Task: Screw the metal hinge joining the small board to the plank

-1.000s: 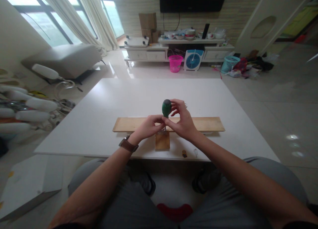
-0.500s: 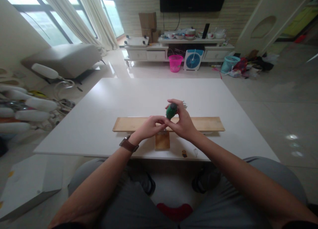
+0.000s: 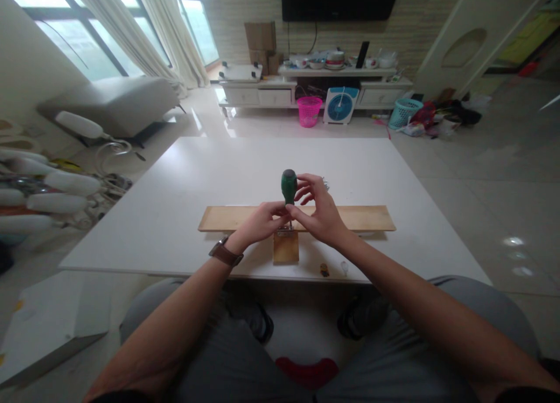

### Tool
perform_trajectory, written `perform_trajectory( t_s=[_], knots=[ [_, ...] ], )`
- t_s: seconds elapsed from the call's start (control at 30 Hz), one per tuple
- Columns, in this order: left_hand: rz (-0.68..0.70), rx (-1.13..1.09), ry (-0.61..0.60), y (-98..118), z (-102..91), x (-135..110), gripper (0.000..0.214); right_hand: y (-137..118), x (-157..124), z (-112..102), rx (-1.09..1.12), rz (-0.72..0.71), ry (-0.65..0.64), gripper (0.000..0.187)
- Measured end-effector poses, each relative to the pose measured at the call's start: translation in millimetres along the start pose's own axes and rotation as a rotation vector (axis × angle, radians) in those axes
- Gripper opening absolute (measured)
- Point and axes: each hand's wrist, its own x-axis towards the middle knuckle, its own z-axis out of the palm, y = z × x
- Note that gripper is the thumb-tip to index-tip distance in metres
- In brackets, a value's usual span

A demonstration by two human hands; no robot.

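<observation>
A screwdriver with a green handle and dark end cap stands nearly upright, its tip down at a small metal hinge. The thumb and fingers of my right hand are closed loosely about the handle from the right. My left hand is pinched close beside the shaft; what lies between its fingertips is hidden. Under both hands a long wooden board lies crosswise on the table. A short wooden block meets its near edge at the hinge.
On the white table, a small yellow-and-dark item and a clear plastic piece lie by the near edge. Several small metal pieces sit beyond my right hand. White-padded metal frames stand left of the table.
The screwdriver has swung from a rightward tilt to nearly upright, its handle moving left. My right fingers have loosened around it, and the hinge shows more now.
</observation>
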Motion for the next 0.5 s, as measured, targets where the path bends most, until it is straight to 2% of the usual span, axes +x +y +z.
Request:
perform_trajectory(
  t_s=[0.3, 0.5],
  knots=[
    [0.015, 0.038, -0.039, 3.4, -0.4, -0.9, 0.018, 1.5, 0.6, -0.1, -0.024, -0.021, 0.003, 0.053],
    [-0.008, -0.069, -0.045, -1.0, 2.6, -0.7, 0.017, 1.3, 0.7, 0.4, -0.025, -0.017, -0.005, 0.051]
  ],
)
